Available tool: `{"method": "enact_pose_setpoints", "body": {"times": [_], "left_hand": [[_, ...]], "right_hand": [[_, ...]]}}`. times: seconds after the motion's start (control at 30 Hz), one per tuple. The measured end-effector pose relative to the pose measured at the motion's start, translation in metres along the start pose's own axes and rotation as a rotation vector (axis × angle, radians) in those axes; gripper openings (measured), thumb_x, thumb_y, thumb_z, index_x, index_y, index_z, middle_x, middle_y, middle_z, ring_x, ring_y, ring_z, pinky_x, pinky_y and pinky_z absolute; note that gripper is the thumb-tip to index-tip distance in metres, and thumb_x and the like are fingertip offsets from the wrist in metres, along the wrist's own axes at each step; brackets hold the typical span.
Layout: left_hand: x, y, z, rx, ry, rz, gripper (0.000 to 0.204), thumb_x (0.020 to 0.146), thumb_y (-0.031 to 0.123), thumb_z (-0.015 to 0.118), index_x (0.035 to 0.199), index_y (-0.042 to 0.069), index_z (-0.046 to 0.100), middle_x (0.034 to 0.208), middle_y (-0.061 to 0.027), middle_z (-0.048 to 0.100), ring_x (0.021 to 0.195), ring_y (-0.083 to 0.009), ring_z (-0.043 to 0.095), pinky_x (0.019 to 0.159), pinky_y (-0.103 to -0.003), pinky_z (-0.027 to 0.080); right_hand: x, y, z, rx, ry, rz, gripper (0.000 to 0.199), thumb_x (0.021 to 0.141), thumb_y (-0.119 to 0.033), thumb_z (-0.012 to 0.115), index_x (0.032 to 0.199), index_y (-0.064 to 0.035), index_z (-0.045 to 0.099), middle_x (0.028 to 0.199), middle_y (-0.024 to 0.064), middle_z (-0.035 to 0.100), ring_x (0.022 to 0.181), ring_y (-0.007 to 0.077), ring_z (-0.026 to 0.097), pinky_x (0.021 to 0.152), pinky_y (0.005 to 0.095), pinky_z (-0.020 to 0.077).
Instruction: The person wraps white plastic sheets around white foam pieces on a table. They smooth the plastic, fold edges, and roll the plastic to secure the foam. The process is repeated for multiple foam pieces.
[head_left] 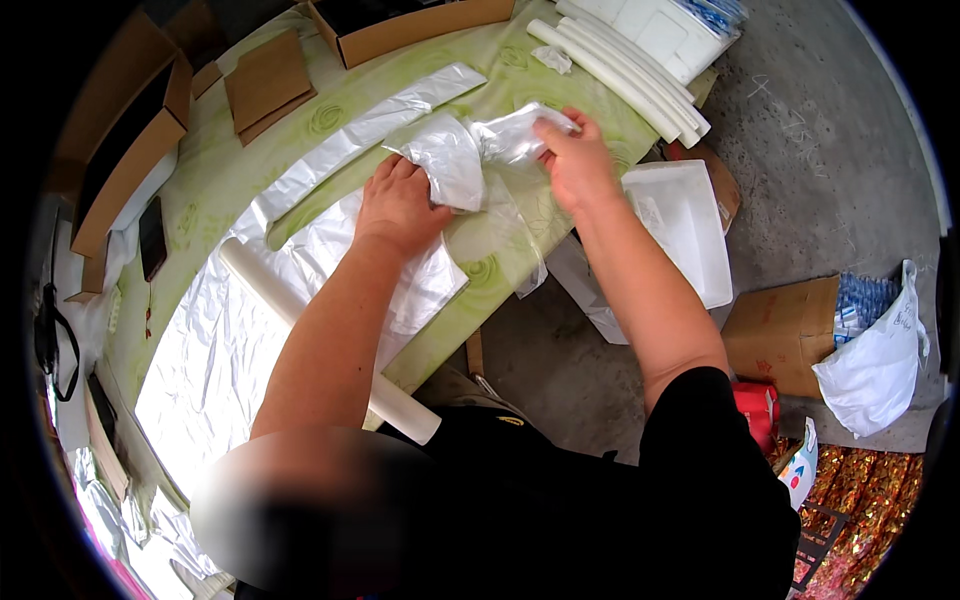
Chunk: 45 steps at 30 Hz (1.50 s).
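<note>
A large silvery film sheet [215, 345] lies spread over the table, with a long strip of it reaching toward the far side. My left hand [400, 210] is closed over a folded, bunched part of the silvery film [447, 160], pressing near its left edge. To the right, my right hand [575, 155] pinches a crinkled, see-through plastic piece [515, 135] that adjoins the bunch. Whether the two are joined is unclear. Thin clear film hangs below, over the table's edge. A white tube [265, 280] lies across the sheet, passing under my left forearm.
Several white tubes [630, 75] lie at the far right edge beside a white foam box [665, 35]. Cardboard boxes [420, 28] stand at the back and left, near a dark phone [152, 238]. A white plastic bin [685, 225] and an open carton [785, 335] stand at the right.
</note>
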<state>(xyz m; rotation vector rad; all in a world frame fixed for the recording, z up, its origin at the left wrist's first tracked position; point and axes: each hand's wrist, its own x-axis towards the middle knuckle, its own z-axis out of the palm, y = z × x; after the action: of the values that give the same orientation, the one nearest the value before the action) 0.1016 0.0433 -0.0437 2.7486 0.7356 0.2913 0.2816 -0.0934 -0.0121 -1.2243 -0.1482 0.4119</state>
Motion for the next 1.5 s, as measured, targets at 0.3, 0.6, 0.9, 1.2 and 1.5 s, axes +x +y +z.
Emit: {"method": "enact_pose_setpoints", "body": {"times": [0.3, 0.6, 0.9, 1.2, 1.5], "left_hand": [[0.0, 0.0, -0.002, -0.083, 0.066, 0.016, 0.054, 0.082, 0.035, 0.069, 0.126, 0.004, 0.067, 0.142, -0.0161, 0.057, 0.142, -0.0352, 0.042, 0.12, -0.044, 0.033], [0.003, -0.03, 0.019, -0.862, 0.412, -0.016, 0.047, 0.089, 0.02, 0.066, 0.133, 0.004, 0.057, 0.135, -0.015, 0.055, 0.117, -0.0275, 0.057, 0.094, -0.036, 0.05], [0.011, -0.032, 0.021, -0.767, 0.521, -0.009, 0.028, 0.093, 0.026, 0.073, 0.114, 0.008, 0.074, 0.121, -0.0089, 0.066, 0.092, -0.0228, 0.065, 0.08, -0.032, 0.053], [0.013, -0.03, 0.018, -0.838, 0.322, -0.224, 0.031, 0.096, 0.027, 0.073, 0.119, 0.006, 0.07, 0.103, -0.0051, 0.074, 0.087, -0.0147, 0.066, 0.081, -0.03, 0.053], [0.018, -0.037, 0.017, -0.974, 0.229, -0.309, 0.033, 0.096, 0.027, 0.068, 0.12, 0.003, 0.069, 0.096, -0.0076, 0.075, 0.086, -0.0168, 0.067, 0.081, -0.031, 0.053]], "right_hand": [[0.013, 0.034, 0.014, 0.023, -0.202, 0.004, 0.031, 0.086, 0.004, 0.063, 0.117, 0.0001, 0.06, 0.105, 0.0098, 0.067, 0.095, 0.0207, 0.067, 0.084, 0.0376, 0.0559], [0.006, 0.043, 0.04, -0.222, -0.157, -0.333, 0.038, 0.084, 0.008, 0.049, 0.119, -0.0044, 0.055, 0.109, 0.0075, 0.062, 0.097, 0.0194, 0.062, 0.085, 0.0323, 0.0533], [-0.018, 0.05, 0.09, -0.414, -0.399, -0.738, 0.025, 0.087, -0.002, 0.059, 0.112, -0.0033, 0.062, 0.103, 0.0142, 0.07, 0.093, 0.0286, 0.068, 0.087, 0.0371, 0.0546], [-0.012, 0.083, 0.075, -0.517, -0.301, -0.521, 0.023, 0.09, -0.015, 0.074, 0.107, -0.0017, 0.068, 0.095, 0.0097, 0.072, 0.087, 0.0191, 0.066, 0.082, 0.0314, 0.0529], [-0.01, 0.078, 0.072, -0.252, -0.482, -0.339, 0.024, 0.093, -0.005, 0.061, 0.115, -0.0025, 0.072, 0.106, 0.0062, 0.074, 0.097, 0.0139, 0.066, 0.091, 0.0282, 0.0512]]}}
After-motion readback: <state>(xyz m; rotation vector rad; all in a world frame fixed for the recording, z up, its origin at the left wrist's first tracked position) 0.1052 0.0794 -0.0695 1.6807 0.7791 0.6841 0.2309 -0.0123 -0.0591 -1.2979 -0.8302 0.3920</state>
